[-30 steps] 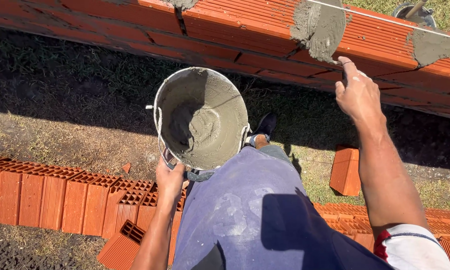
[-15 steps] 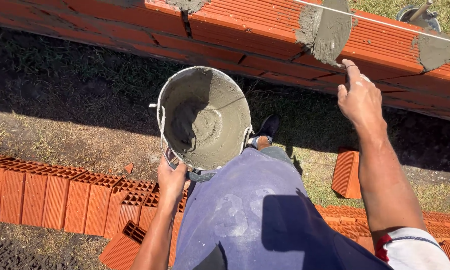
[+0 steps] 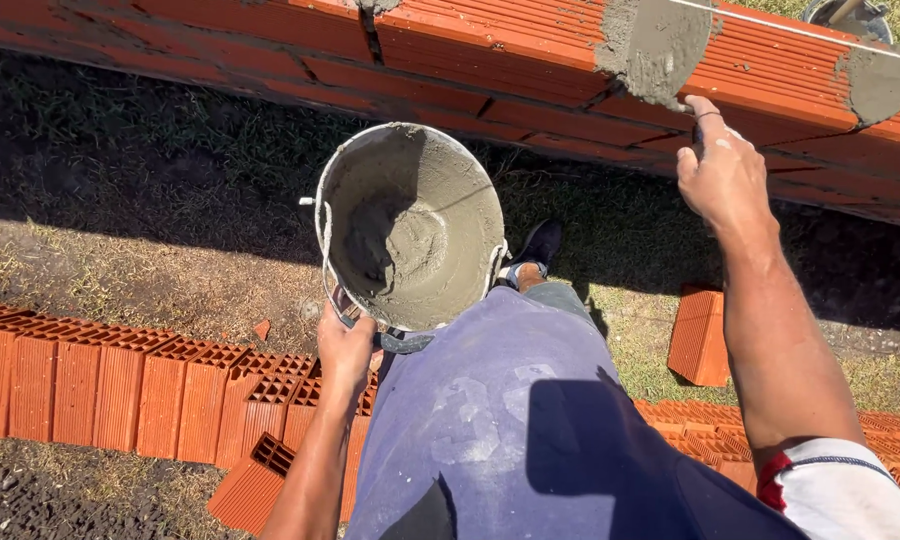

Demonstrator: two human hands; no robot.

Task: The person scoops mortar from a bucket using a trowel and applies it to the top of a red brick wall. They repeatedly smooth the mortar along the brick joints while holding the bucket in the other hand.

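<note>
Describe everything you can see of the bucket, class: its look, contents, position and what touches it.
The bucket is round, pale and smeared grey all over. It is tilted so its open mouth faces the camera, showing wet grey mortar coating the bottom and walls. The left hand grips its lower rim, holding it above the grass beside the person's raised knee. Half its inside lies in shadow.

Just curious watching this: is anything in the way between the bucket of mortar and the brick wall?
Nothing visible. The bucket, held at its rim by the left hand, hangs over open grass before the brick wall; the right hand already reaches the wall.
</note>
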